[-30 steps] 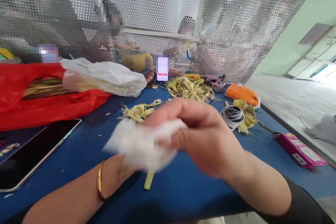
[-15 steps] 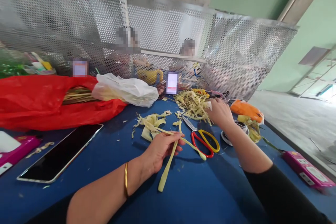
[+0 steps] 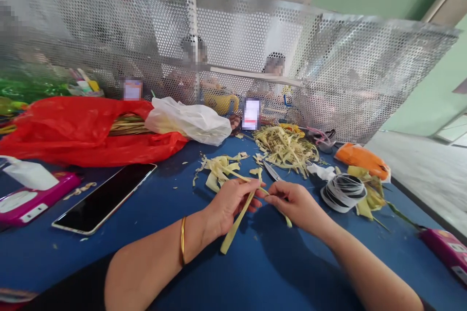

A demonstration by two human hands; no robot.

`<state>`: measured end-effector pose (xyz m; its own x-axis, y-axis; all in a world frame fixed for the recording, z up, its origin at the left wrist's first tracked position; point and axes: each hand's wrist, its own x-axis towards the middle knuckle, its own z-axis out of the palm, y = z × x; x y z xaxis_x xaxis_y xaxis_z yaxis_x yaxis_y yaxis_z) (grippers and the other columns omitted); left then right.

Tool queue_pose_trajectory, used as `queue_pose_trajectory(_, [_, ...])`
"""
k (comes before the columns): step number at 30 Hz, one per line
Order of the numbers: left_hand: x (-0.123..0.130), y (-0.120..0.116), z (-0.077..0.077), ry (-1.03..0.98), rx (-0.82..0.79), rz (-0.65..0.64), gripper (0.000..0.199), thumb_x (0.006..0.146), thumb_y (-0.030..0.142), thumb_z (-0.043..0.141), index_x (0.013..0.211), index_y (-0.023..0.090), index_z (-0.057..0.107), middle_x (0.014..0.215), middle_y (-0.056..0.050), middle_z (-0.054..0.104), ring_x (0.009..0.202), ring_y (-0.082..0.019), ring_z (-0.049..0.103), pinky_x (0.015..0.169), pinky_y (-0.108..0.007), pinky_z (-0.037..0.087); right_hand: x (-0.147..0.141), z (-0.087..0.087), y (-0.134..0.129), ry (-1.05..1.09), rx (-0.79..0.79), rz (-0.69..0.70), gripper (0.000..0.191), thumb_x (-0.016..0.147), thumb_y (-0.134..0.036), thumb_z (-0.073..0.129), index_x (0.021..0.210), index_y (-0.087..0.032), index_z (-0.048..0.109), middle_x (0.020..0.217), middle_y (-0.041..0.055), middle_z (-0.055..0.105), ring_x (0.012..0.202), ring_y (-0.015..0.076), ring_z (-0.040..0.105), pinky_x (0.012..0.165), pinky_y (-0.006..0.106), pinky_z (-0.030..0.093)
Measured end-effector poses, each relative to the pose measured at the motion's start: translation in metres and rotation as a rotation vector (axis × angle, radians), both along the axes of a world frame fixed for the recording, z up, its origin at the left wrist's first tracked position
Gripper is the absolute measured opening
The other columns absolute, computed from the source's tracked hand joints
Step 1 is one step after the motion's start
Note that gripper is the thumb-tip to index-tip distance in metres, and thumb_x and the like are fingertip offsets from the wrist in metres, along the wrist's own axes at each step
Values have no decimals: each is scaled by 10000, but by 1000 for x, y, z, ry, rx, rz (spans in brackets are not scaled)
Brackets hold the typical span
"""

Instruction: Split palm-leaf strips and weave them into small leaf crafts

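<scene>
Pale green-yellow leaf strips point(image 3: 237, 226) cross one another in front of me, above the blue table point(image 3: 204, 277). My left hand point(image 3: 233, 201), with a gold bangle at the wrist, pinches them where they cross. Thumb and fingers of my right hand point(image 3: 294, 204) close on the strip that runs to the right, close to my left fingertips. Scissors point(image 3: 272, 171) lie just behind my right hand; their blades show and the handles are hidden. Loose husk pieces point(image 3: 217, 175) lie behind my left hand.
A pile of shredded fibres point(image 3: 286, 148), a wire spool point(image 3: 343, 193) and an orange packet point(image 3: 363, 160) lie right of centre. A phone point(image 3: 105, 199), a red bag point(image 3: 73, 126) and a white bag point(image 3: 189, 119) are left. A perforated metal screen point(image 3: 233, 34) stands behind; people are beyond it.
My right hand has come back from the fibre pile to the strips beside my left hand, now covering the scissor handles. A white scrap now lies near the spool. The view has shifted.
</scene>
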<state>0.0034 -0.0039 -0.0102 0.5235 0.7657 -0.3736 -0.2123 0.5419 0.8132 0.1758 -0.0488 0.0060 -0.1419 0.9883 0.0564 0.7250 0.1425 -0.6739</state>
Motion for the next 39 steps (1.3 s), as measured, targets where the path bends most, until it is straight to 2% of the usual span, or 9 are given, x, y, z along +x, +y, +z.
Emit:
queue_pose_trajectory(5, [4,0,-4,71,78,26,196,728,244,730,855,120,647,618,-8,639,481,-84,555,462,-185,426,-4,-1,-4,-85,32,-6,266,893,-295,460,646,-202,493,532,-48,483,506,104,400,505,227,276])
queue_pose_trajectory(12, [6,-5,-2,178,239,78,134,733,228,694,802,127,640,577,15,602,460,-92,545,407,-187,411,-17,6,-17,-45,105,129,286,918,-286,432,644,-203,439,568,-46,441,528,103,348,503,232,249])
queue_pose_trajectory(16, [5,-4,-2,178,214,82,180,692,235,728,824,129,667,604,13,619,468,-88,547,372,-172,344,-20,5,-19,27,69,125,313,922,-341,452,642,-200,457,571,-40,465,525,101,360,496,230,258])
queue_pose_trajectory(19, [3,0,-3,142,114,73,192,671,222,745,827,132,678,619,5,638,455,-75,532,376,-166,320,-17,2,-16,93,-23,93,365,911,-427,474,628,-197,492,524,-39,487,487,100,390,478,231,274])
queue_pose_trajectory(24, [0,0,4,127,41,17,197,694,209,731,870,132,687,675,-24,677,440,-56,514,385,-156,316,-7,-4,-3,443,-98,-198,419,827,-588,546,707,-187,569,559,-32,509,487,100,437,469,228,316])
queue_pose_trajectory(28, [0,-6,8,171,89,-146,173,736,279,687,779,113,712,707,-55,691,453,-60,523,390,-159,327,-10,-8,0,833,-354,-195,382,727,-540,688,721,-175,578,514,-53,476,449,74,381,449,207,289])
queue_pose_trajectory(31, [0,-8,6,187,128,-208,200,719,317,702,732,118,711,690,-46,683,464,-60,521,392,-155,323,-16,-11,-2,949,-422,-225,351,644,-463,759,680,-170,569,496,-50,492,436,69,382,443,205,276])
queue_pose_trajectory(35, [0,-7,3,214,160,-222,198,666,308,744,740,128,708,636,-17,658,457,-60,511,390,-153,318,-19,-15,-1,866,-207,-312,343,638,-434,741,600,-194,498,438,-70,435,387,63,330,413,218,218])
queue_pose_trajectory(39, [0,-7,5,250,163,-231,192,665,305,745,724,130,694,617,-21,658,461,-72,526,391,-160,327,-11,-15,2,519,-74,-302,335,745,-475,642,606,-211,491,442,-60,435,388,90,368,414,234,247])
